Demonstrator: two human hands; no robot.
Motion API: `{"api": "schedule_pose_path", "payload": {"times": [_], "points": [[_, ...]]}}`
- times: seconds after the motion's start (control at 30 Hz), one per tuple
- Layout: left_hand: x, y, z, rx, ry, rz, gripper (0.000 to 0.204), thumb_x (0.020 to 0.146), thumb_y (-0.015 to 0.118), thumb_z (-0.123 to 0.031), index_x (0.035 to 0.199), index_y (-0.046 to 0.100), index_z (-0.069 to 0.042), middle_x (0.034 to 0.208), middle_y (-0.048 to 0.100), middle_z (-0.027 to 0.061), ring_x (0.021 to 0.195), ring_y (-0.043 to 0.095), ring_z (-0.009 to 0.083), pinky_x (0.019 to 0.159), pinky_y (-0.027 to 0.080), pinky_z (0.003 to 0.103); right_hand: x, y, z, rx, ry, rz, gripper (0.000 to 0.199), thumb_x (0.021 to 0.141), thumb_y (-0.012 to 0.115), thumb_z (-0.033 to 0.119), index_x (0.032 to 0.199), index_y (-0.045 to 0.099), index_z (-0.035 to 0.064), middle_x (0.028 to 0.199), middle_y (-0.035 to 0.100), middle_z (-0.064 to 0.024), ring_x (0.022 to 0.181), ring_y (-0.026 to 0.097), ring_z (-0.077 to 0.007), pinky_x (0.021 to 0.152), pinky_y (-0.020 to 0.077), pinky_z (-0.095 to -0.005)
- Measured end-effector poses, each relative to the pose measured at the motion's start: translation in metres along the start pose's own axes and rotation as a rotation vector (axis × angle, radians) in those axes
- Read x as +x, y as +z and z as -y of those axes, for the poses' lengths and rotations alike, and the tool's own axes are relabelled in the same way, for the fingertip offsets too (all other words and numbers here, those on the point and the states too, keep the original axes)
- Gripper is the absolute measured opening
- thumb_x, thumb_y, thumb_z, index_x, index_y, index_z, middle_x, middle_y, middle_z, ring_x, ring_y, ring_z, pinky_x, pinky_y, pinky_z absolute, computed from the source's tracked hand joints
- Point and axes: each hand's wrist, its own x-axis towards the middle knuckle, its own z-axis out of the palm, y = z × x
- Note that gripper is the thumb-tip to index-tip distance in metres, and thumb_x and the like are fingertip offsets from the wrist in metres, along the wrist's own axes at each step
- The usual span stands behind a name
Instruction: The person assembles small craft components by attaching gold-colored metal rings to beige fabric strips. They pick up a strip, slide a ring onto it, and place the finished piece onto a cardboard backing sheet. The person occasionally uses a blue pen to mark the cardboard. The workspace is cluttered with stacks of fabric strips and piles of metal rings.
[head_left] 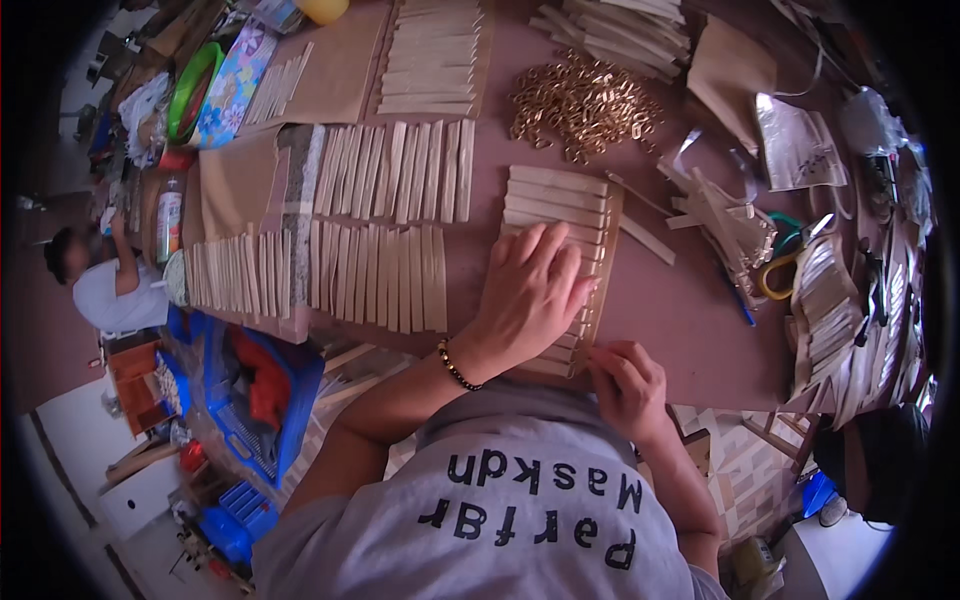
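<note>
In front of me lies a tan board (600, 285) with a row of pale beige strips (555, 190) across it. Small shiny metal bits show along the strips' right ends. My left hand (535, 285), with a beaded bracelet on the wrist, rests palm down over the strips, its fingers lying on them. At the board's lower right corner my right hand (630, 385) has its fingers curled and pinched together; whatever is between them is hidden. Beyond the board sits a heap of small gold-coloured metal buckles (580, 105).
More beige strips (380, 275) lie in rows to the left. Loose strips (725, 215), yellow-handled scissors (780, 275) and a silvery pouch (800, 145) are on the right. A spray can (169, 215) stands at the left edge. A person (110, 275) sits beyond it.
</note>
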Motion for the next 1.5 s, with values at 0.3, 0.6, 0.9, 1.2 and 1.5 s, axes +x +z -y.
{"api": "schedule_pose_path", "payload": {"times": [0.3, 0.6, 0.9, 1.2, 1.5], "points": [[0.019, 0.002, 0.005, 0.005, -0.001, 0.005, 0.051, 0.088, 0.068, -0.028, 0.126, 0.054, 0.002, 0.109, 0.056, 0.0131, 0.097, 0.054, 0.0296, 0.086, 0.041, 0.045, 0.003, -0.013, 0.002, 0.031, 0.067, -0.067, 0.018, 0.080, 0.069, -0.001, 0.098, 0.067, 0.0030, 0.092, 0.063, -0.0113, 0.074, 0.066, -0.0290, 0.062, 0.0559, -0.0376], [0.037, 0.011, 0.010, 0.068, -0.024, -0.023, 0.048, 0.089, 0.067, -0.031, 0.123, 0.057, 0.001, 0.098, 0.054, 0.0144, 0.094, 0.053, 0.0320, 0.082, 0.041, 0.046, 0.013, -0.085, -0.034, -0.781, 0.356, -0.321, 0.016, 0.084, 0.065, 0.008, 0.099, 0.063, 0.0057, 0.099, 0.061, -0.0116, 0.092, 0.061, -0.0314, 0.071, 0.0542, -0.0413], [0.036, 0.016, 0.014, 0.076, -0.016, -0.035, 0.045, 0.087, 0.068, -0.028, 0.120, 0.057, 0.001, 0.098, 0.053, 0.0161, 0.096, 0.053, 0.0343, 0.087, 0.043, 0.047, 0.017, -0.091, -0.055, -0.973, 0.432, -0.117, 0.018, 0.079, 0.058, 0.009, 0.096, 0.056, 0.0037, 0.094, 0.057, -0.0129, 0.090, 0.058, -0.0295, 0.072, 0.0504, -0.0392], [0.026, -0.001, 0.002, -0.057, -0.012, 0.050, 0.046, 0.087, 0.068, -0.023, 0.123, 0.055, 0.001, 0.111, 0.051, 0.0161, 0.107, 0.050, 0.0351, 0.095, 0.041, 0.048, -0.001, -0.105, -0.028, -0.416, 0.551, 0.213, 0.033, 0.079, 0.059, 0.005, 0.111, 0.053, -0.0010, 0.099, 0.064, -0.0190, 0.094, 0.065, -0.0334, 0.078, 0.0537, -0.0427], [0.023, 0.014, 0.021, -0.001, 0.055, 0.064, 0.056, 0.089, 0.067, -0.025, 0.134, 0.047, 0.002, 0.146, 0.039, 0.0230, 0.136, 0.035, 0.0416, 0.112, 0.029, 0.052, 0.000, -0.090, -0.018, 0.872, 0.462, 0.149, 0.028, 0.094, 0.058, 0.004, 0.121, 0.055, 0.0002, 0.103, 0.065, -0.0076, 0.100, 0.063, -0.0144, 0.086, 0.0524, -0.0287]]}}
